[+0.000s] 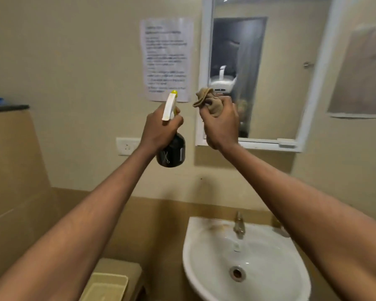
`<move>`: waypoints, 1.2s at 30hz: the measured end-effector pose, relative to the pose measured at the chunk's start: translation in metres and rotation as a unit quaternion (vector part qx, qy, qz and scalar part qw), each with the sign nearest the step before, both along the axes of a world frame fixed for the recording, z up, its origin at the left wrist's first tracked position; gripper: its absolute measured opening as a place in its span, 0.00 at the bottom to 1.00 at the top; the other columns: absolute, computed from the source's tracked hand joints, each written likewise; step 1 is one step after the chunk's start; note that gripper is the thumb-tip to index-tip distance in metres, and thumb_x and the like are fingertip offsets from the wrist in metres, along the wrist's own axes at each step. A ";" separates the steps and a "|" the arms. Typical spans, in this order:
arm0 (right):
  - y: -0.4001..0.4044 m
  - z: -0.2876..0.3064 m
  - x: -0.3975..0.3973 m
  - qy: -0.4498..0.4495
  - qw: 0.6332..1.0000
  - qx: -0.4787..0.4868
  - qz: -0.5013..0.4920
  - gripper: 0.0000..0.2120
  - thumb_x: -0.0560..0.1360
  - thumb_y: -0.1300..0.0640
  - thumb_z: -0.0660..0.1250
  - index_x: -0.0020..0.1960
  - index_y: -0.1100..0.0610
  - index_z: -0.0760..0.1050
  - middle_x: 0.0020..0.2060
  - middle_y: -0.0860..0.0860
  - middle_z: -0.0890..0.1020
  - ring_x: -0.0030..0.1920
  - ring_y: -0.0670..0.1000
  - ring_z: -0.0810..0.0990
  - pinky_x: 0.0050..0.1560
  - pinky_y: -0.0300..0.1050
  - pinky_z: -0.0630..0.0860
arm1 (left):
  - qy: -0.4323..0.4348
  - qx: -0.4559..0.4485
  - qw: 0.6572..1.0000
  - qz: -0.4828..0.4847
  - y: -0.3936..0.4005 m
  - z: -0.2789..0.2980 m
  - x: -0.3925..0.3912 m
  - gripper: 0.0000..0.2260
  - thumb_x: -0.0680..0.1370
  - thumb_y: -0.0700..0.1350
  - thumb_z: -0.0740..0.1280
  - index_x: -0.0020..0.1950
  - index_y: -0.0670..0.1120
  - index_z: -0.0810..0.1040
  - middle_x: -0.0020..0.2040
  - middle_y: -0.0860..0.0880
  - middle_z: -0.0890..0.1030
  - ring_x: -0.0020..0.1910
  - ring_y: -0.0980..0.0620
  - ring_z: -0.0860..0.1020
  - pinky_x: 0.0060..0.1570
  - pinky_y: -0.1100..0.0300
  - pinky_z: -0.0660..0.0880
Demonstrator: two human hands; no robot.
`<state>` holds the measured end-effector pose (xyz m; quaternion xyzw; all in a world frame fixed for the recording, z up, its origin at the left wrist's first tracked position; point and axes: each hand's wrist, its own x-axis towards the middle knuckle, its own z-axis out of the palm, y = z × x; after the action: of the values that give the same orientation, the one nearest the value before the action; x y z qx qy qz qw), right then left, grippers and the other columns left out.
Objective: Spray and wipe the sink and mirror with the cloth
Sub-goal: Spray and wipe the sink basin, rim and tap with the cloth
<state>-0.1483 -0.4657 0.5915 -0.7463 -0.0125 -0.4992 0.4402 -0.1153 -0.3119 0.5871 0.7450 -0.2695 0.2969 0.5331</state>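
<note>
A person stands over a white ceramic wall-hung sink (206, 257) with both bare arms raised toward the wall. The basin looks wet and holds no loose items, only a metal drain ring (237, 273) at its bottom, a steel tap (239, 227) at the back and a brownish stain on the rim beside it. To the left, lower down, a pale yellow plastic tray (109, 287) rests on a beige ledge; it appears empty. Higher up, the left hand (159, 129) is wrapped around the neck of a dark round spray bottle with a white trigger head and yellow nozzle (172, 148), fingers on the trigger; its fill level cannot be read through the dark body. The right hand (220, 124) is clenched around a bunched tan cloth (206, 101), held up at the lower left corner of the white-framed wall mirror (269, 72). A blurred printed paper notice (167, 57) hangs left of it. The mirror appears to be the step in hand: the nozzle would best be turned toward the glass, away from the notice, and the cloth opened flat before wiping in overlapping passes.
</note>
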 end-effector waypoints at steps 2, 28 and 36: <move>-0.028 0.007 -0.019 0.000 1.000 -0.005 -0.024 0.16 0.70 0.45 0.68 0.52 0.53 0.72 0.49 0.52 0.75 0.48 0.50 0.74 0.47 0.45 0.73 | -0.001 0.004 1.000 -0.024 -0.030 0.004 -0.013 0.09 0.69 0.46 0.64 0.45 0.44 0.77 0.42 0.42 0.82 0.40 0.43 0.79 0.43 0.53 0.75; -0.206 -0.044 -0.136 0.061 0.963 0.035 -0.261 0.15 0.71 0.46 0.68 0.50 0.53 0.70 0.47 0.50 0.74 0.43 0.48 0.73 0.42 0.42 0.66 | 0.048 0.095 0.965 -0.240 -0.212 -0.050 -0.071 0.11 0.70 0.51 0.64 0.47 0.46 0.76 0.43 0.44 0.82 0.40 0.47 0.78 0.42 0.49 0.76; -0.232 -0.087 -0.126 0.104 0.959 0.041 -0.261 0.16 0.71 0.45 0.68 0.50 0.54 0.71 0.49 0.51 0.74 0.40 0.43 0.72 0.41 0.44 0.67 | 0.106 0.119 0.953 -0.258 -0.239 -0.104 -0.068 0.12 0.69 0.49 0.64 0.47 0.44 0.78 0.42 0.42 0.82 0.41 0.42 0.79 0.42 0.47 0.76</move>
<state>-0.2747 -0.6978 0.5046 -0.7528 0.2496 -0.5162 0.3234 -0.1834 -0.5505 0.4829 0.7352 -0.4277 0.0344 0.5247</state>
